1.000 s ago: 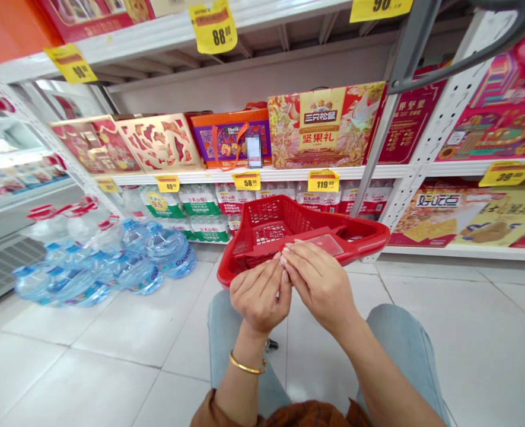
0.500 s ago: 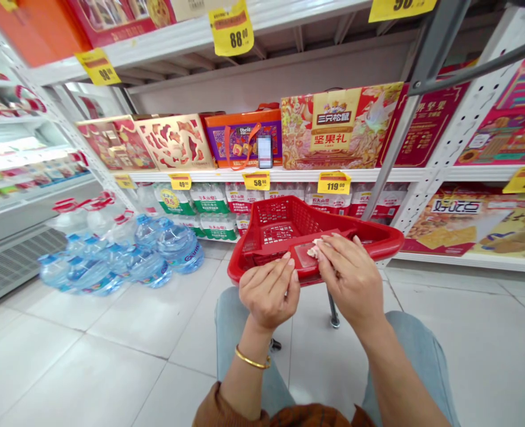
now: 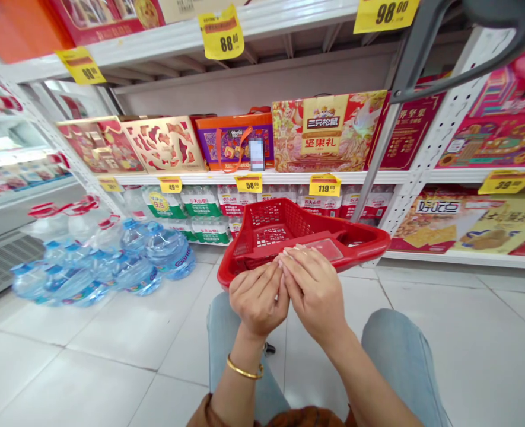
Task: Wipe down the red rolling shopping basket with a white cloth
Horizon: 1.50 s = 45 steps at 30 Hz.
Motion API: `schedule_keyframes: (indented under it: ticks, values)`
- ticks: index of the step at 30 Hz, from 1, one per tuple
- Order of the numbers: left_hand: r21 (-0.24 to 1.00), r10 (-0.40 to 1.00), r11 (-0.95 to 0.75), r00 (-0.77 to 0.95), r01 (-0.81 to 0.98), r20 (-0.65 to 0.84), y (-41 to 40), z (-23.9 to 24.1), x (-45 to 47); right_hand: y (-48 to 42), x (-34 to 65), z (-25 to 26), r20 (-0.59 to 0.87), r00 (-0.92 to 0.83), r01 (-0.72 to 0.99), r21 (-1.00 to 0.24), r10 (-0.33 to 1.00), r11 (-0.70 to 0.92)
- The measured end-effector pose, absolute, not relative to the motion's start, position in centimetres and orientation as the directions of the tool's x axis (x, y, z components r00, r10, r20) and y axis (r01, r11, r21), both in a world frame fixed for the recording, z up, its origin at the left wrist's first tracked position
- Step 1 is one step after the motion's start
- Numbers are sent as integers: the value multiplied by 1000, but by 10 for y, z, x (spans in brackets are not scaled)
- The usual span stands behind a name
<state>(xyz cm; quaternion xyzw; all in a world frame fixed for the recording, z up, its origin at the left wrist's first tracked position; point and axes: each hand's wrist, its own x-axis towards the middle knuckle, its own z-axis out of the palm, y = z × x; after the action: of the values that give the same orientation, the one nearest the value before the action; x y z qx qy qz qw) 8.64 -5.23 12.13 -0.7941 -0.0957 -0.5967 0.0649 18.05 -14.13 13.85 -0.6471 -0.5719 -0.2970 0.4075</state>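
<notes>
My left hand (image 3: 260, 296) is closed, its fingers curled and pressed together, with a gold bangle (image 3: 244, 369) on the wrist. My right hand (image 3: 313, 290) is closed too, its fingertips touching those of the left. What lies between the fingers is hidden now; half a second ago a crumpled white tissue showed at the right fingertips. Both hands are over the near rim of a red plastic shopping basket cart (image 3: 360, 242). A clear-windowed panel (image 3: 331, 249) on that rim shows just beyond the right hand.
A phone (image 3: 257, 155) stands upright on the shelf against an orange and purple gift box (image 3: 209, 142). Gift boxes, including a nut box (image 3: 328, 133), line the shelf. Large water bottles (image 3: 168, 249) stand on the floor at left. The cart's grey handle (image 3: 422, 53) reaches across upper right.
My right hand has moved left from the panel to meet my left hand, and the white tissue has gone out of sight. The view has shifted slightly.
</notes>
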Motion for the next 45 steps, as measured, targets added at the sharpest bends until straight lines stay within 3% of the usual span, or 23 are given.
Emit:
schedule_keyframes:
  ticks: [21, 28, 35, 45]
  values:
    - [-12, 56, -975, 295, 222, 954, -49, 122, 85, -153, 215, 137, 883, 288, 951, -218, 371, -220]
    - [30, 96, -972, 279, 234, 956, -53, 123, 87, -148, 206, 139, 903, 264, 962, -221, 339, -160]
    - [24, 88, -973, 277, 229, 957, -51, 121, 86, -144, 180, 134, 878, 174, 984, -173, 446, -42]
    - [-21, 47, -974, 291, 225, 956, -43, 120, 82, -153, 213, 139, 875, 303, 945, -224, 379, -238]
